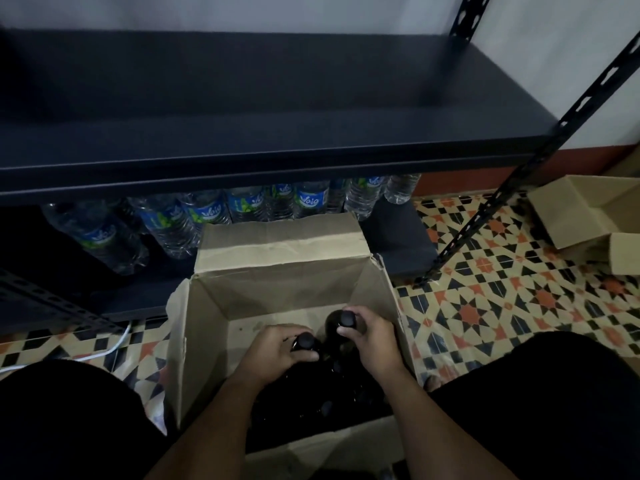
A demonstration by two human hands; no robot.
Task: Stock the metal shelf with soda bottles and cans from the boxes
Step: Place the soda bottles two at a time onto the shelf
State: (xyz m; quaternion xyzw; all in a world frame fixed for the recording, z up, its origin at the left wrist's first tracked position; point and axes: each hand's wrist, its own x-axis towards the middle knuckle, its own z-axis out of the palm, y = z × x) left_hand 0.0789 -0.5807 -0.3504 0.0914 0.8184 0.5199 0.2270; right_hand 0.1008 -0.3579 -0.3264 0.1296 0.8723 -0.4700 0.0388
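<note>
An open cardboard box (277, 285) stands on the floor between my knees, in front of the dark metal shelf (263, 105). Several dark soda bottles with black caps fill its near half. My left hand (280, 351) is closed around the neck of one dark bottle (305, 342). My right hand (372, 336) grips the neck of a second dark bottle (346, 320), slightly farther in. Both bottles are upright inside the box. The shelf board above the box is bare.
Several clear water bottles (194, 220) with blue labels stand on the lowest shelf behind the box. Another open cardboard box (588, 216) lies on the patterned tile floor at the right. A slotted shelf post (512, 181) slants down right of the box. A white cable (104, 351) runs along the floor at left.
</note>
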